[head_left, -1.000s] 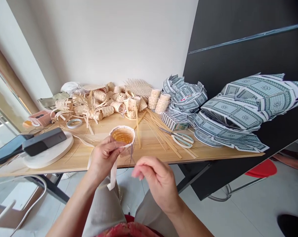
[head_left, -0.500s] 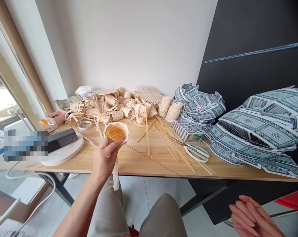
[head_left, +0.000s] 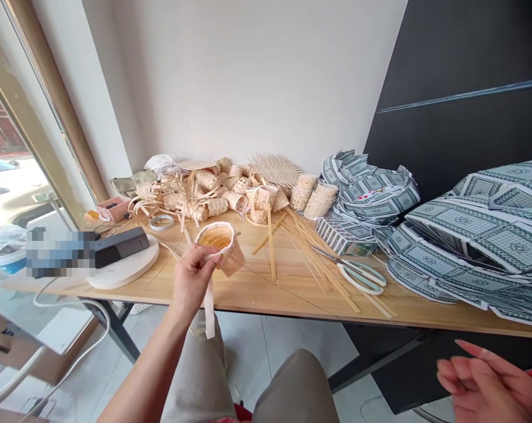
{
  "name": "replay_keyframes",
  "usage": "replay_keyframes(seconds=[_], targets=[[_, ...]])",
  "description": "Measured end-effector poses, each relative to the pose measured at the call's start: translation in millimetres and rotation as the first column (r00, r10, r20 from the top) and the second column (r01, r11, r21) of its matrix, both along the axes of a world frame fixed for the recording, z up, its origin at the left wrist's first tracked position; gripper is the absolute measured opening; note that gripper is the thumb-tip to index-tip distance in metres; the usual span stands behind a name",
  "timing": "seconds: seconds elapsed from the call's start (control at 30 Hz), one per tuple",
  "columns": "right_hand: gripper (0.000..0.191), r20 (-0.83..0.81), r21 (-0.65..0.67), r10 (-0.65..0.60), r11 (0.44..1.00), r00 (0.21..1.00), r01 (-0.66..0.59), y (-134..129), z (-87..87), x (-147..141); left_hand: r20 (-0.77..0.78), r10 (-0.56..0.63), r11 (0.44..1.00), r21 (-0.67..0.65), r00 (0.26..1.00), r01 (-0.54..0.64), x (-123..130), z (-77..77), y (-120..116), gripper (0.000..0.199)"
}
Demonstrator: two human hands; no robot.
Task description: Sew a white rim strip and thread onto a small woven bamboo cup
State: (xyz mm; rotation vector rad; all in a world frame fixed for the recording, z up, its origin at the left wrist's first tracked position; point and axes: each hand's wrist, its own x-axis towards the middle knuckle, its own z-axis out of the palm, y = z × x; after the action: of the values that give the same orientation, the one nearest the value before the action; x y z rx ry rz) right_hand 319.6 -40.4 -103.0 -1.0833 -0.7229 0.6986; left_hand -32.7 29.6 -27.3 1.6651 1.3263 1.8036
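Observation:
My left hand (head_left: 195, 276) pinches the near rim of a small woven bamboo basket (head_left: 233, 264), held up over the table's front edge. The basket tilts, so its yellowish inside shows, and a white band wraps its rim. From that rim a pale strip (head_left: 209, 311) hangs down below my fingers. A thin dark thread (head_left: 287, 288) runs from the basket toward the lower right. Away from the table, at the lower right, my right hand (head_left: 486, 382) has its fingers curled together, slightly blurred; whatever they hold is too small to make out.
Scissors (head_left: 360, 275) and flat bamboo strips (head_left: 327, 276) lie on the wooden table (head_left: 257, 294). Behind are several woven cups (head_left: 321, 201) and a tape roll (head_left: 161, 222). Folded playing-card pieces (head_left: 481, 235) pile up at right. A round white board (head_left: 133, 267) carries a dark device (head_left: 122, 247).
The basket has tipped so that its outer side now shows, and the thread has shifted. My right hand has moved farther right. The whole view has swung slightly left.

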Motion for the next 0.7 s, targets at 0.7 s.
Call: replay_keyframes(seconds=[0.7], targets=[[0.021,0.902,0.391,-0.308,0.881,0.303,-0.265,20.3,100.2,-172.3,0.576,-0.363,0.827,-0.163,0.732,0.538,41.0,5.7,-27.9,0.010]])
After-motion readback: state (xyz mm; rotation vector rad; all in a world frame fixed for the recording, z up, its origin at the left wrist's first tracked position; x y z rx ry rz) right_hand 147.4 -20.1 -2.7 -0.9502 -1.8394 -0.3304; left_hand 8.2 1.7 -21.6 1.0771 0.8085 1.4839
